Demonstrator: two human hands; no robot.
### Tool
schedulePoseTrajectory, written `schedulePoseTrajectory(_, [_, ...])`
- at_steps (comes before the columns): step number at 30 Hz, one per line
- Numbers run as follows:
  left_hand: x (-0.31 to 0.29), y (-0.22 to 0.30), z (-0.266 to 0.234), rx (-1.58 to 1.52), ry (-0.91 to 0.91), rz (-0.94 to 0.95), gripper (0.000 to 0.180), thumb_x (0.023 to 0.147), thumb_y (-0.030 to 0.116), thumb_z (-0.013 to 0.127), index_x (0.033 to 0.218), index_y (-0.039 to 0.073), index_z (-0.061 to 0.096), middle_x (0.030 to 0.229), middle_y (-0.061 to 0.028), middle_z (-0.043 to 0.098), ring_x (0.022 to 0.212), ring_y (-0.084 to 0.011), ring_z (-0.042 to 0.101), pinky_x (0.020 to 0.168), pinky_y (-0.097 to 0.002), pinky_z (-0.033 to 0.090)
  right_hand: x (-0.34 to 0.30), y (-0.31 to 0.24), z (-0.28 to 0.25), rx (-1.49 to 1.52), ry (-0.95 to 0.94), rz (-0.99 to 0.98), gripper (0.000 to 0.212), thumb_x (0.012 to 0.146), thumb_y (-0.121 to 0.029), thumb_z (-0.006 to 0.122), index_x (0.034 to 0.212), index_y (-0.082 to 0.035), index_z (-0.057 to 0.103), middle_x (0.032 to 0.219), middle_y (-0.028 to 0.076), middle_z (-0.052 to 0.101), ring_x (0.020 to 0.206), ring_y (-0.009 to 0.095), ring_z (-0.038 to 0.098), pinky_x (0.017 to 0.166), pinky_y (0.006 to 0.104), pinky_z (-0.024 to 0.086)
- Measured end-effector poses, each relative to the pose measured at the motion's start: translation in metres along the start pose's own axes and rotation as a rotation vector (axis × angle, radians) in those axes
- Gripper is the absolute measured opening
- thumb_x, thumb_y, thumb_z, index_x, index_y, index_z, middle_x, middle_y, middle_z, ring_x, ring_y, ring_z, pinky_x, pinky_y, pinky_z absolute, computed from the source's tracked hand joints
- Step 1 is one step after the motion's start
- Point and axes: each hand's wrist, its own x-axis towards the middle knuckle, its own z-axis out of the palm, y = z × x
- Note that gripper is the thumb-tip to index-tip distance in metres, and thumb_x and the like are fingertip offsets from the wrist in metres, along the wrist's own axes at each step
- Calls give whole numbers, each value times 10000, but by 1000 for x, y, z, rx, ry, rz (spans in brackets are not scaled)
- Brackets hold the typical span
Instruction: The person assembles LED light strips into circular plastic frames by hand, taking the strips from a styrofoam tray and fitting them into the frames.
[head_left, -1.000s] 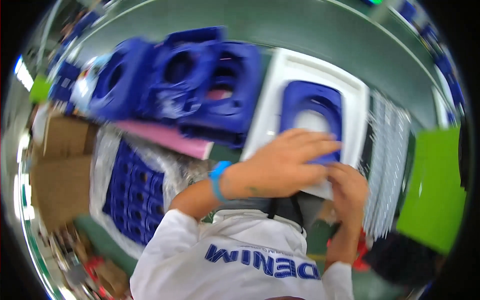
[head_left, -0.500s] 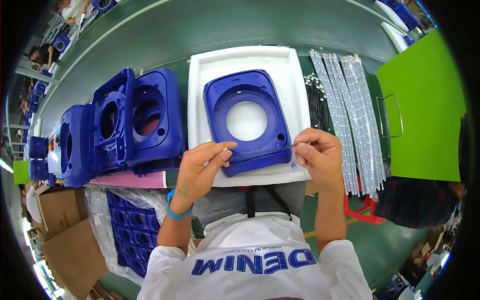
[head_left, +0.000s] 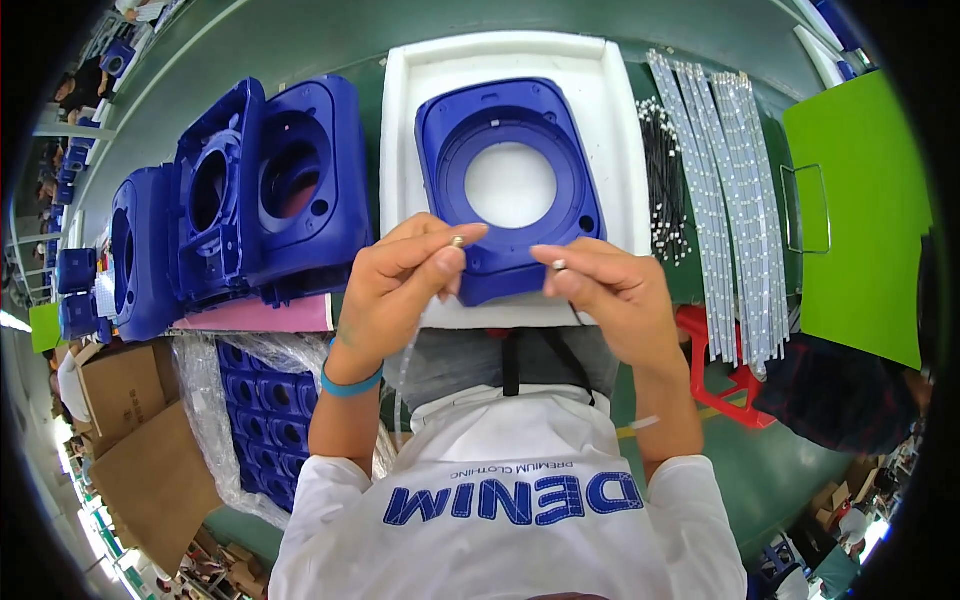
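Note:
My left hand (head_left: 400, 280) pinches a small metallic connector between thumb and forefinger. A pale translucent strip (head_left: 405, 375) hangs below that hand, apparently from its grip. In my right hand (head_left: 615, 290), thumb and forefinger close on a small white plug (head_left: 559, 265), which looks like the end of a thin black cable. The two fingertips face each other with a gap between them, over the near edge of a blue plastic housing (head_left: 450, 180). This housing has a large round opening and lies in a white foam tray (head_left: 398, 130).
More blue housings (head_left: 345, 170) stand on the left. Right of the tray lie a bundle of black cables (head_left: 662, 180) with white plugs and rows of LED strips (head_left: 745, 200). Beyond them is a green panel (head_left: 860, 230). A red stool (head_left: 735, 395) stands below the table edge.
My hands have come closer together, and the dark cable stretched between them is no longer taut there. The pale strip now shows below my left hand. The view has shifted slightly.

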Motion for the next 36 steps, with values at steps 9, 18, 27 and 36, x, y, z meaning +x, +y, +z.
schedulePoseTrajectory(9, [-9,-9,21,-87,-92,-22,231,974,-66,640,1185,-88,732,981,-113,686,811,-147,689,723,-261,557,-5,12,25,-36,54,92,134,948,-54,773,1053,31,771,894,40,769,754,43,667,635,199,540])
schedulePoseTrajectory(18, [-9,-20,19,135,-79,141,136,928,-28,731,1062,-23,753,997,-110,719,802,-152,675,710,-264,548,-4,20,34,43,51,131,127,928,-5,773,1047,38,764,877,46,763,710,40,648,587,185,490])
schedulePoseTrajectory(27, [-10,-18,26,68,-8,68,183,947,-23,718,1124,-23,765,971,-91,695,778,-137,668,690,-260,547,-7,26,32,-251,100,-171,108,939,2,752,1041,38,751,856,67,758,734,47,673,615,189,502])
schedulePoseTrajectory(36, [-13,-21,25,34,-31,67,279,968,-23,693,1240,-3,753,954,-77,659,817,-129,667,728,-242,547,-1,18,40,-193,94,-174,52,937,32,713,982,50,729,819,47,736,676,20,610,567,186,449])
